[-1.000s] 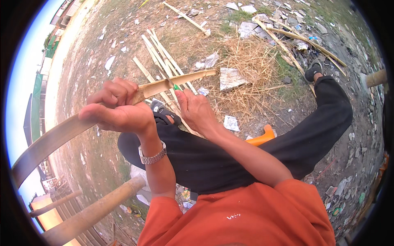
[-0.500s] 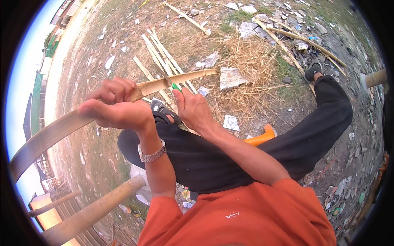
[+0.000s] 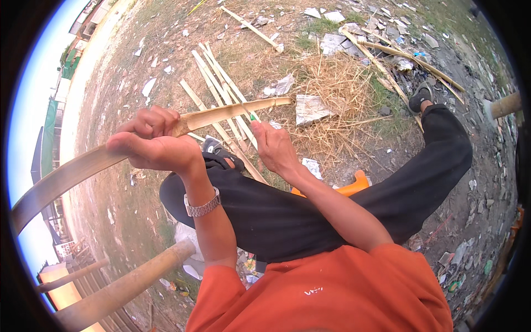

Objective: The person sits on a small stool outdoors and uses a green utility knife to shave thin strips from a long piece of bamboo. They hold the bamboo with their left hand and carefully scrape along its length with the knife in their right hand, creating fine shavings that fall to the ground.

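Observation:
A long split bamboo strip (image 3: 232,113) runs from the left edge of the head view past my feet, hollow side showing. Around its middle, my left hand (image 3: 160,145) is closed, thumb along the near side. My right hand (image 3: 275,148) grips a knife (image 3: 253,117) by its green handle, close to the far, right-hand part of the strip. The thin blade points up and left across the strip; I cannot tell if its edge touches the bamboo. Most of the handle is hidden in my fingers.
Several split bamboo strips (image 3: 219,83) lie beyond my left foot. Straw (image 3: 343,94) and a flat pale piece (image 3: 311,109) sit ahead. An orange curved object (image 3: 354,185) lies by my legs. Thick bamboo poles (image 3: 130,279) stand at lower left. Litter covers the ground.
My right hand and the knife have moved right along the bamboo strip, farther from my left hand. The left hand keeps its hold, nearly still.

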`<state>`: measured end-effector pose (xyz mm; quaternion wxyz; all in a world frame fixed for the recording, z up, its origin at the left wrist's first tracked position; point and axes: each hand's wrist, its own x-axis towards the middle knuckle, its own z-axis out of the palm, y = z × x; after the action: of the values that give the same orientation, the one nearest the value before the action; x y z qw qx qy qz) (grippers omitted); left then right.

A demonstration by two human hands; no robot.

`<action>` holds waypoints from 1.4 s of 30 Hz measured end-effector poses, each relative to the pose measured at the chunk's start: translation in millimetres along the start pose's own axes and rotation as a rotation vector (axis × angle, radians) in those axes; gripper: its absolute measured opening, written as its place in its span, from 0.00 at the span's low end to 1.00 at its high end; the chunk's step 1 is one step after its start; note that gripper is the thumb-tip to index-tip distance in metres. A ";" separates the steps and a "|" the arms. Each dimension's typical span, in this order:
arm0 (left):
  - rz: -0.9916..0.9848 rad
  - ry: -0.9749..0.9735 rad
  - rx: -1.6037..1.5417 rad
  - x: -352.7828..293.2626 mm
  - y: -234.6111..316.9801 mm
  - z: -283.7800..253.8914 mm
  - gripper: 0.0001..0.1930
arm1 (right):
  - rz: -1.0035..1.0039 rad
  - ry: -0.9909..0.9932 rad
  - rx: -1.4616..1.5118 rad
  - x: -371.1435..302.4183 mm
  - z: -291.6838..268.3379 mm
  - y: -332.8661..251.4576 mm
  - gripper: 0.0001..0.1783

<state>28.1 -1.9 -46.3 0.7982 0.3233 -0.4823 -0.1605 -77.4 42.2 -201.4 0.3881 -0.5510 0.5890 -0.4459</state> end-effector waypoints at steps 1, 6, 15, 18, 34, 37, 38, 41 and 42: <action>-0.003 0.004 -0.002 -0.6 -0.1 1.2 0.29 | -0.023 -0.015 0.021 2.0 3.2 -9.8 0.28; 0.000 -0.043 0.002 -2.7 0.5 -1.3 0.29 | 0.004 -0.049 -0.047 12.4 11.9 -7.4 0.28; 0.003 -0.011 0.020 0.2 -0.3 3.1 0.29 | 0.080 0.035 -0.177 20.2 18.1 44.1 0.28; 0.003 -0.043 -0.022 -3.8 0.2 -2.5 0.28 | -0.021 0.004 -0.208 7.1 17.8 37.5 0.28; -0.014 -0.065 0.029 -1.2 0.5 -0.4 0.29 | 0.097 -0.126 -0.171 16.3 10.6 27.7 0.29; -0.009 -0.072 0.000 -7.1 0.7 6.4 0.28 | 0.020 0.013 -0.225 19.0 16.5 50.1 0.30; -0.027 -0.076 -0.010 -9.0 0.9 9.5 0.28 | 0.099 0.020 -0.282 27.3 15.9 67.8 0.32; 0.008 -0.158 -0.071 -4.6 1.0 0.9 0.28 | 0.438 -0.109 -0.406 28.9 -11.3 133.7 0.35; 0.005 -0.149 -0.067 -3.3 3.6 -0.6 0.28 | 0.451 -0.088 -0.471 25.7 -11.8 156.4 0.37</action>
<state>26.8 2.9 -46.3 0.7709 0.2824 -0.5354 -0.1981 -138.3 17.0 -346.1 0.3642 -0.5000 0.7657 -0.1761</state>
